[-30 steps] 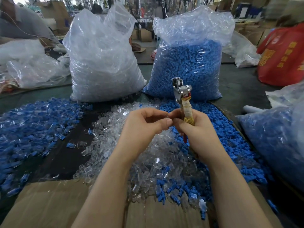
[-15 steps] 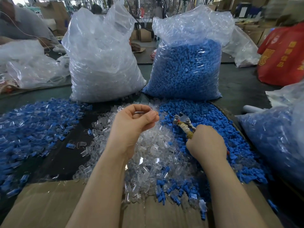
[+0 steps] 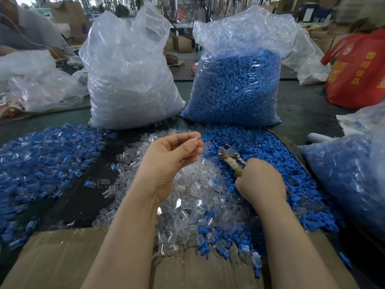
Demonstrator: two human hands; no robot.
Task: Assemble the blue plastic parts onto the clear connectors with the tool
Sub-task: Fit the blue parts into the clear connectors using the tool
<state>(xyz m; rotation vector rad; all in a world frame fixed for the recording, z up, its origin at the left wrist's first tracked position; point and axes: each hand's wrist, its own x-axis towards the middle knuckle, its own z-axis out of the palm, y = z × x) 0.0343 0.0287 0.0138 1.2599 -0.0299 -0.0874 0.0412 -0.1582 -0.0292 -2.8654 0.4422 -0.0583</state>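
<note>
**Counter heaped with blue and clear parts as hands work with a tool**

Dark counter (image 3: 83, 197) in a cluttered workshop: a person's left hand (image 3: 166, 163), raised over the loose clear connectors (image 3: 187, 197), pinches one clear connector (image 3: 194, 137) between thumb and fingertips. The right hand (image 3: 261, 181) is closed around the wrapped handle of a metal tool (image 3: 230, 156), whose head points into the pile of blue plastic parts (image 3: 270, 155) spread on the right. To the left lies a spread of mixed blue-and-clear pieces (image 3: 41, 159). Behind the piles stand two tall plastic bags, touching the heaps: one of clear connectors (image 3: 133, 84), one of blue parts (image 3: 235, 88). Brown cardboard (image 3: 58, 259) covers the near edge, another filled bag (image 3: 350, 176) sits at far right, and a red bag (image 3: 358, 69) stands beyond it.
</note>
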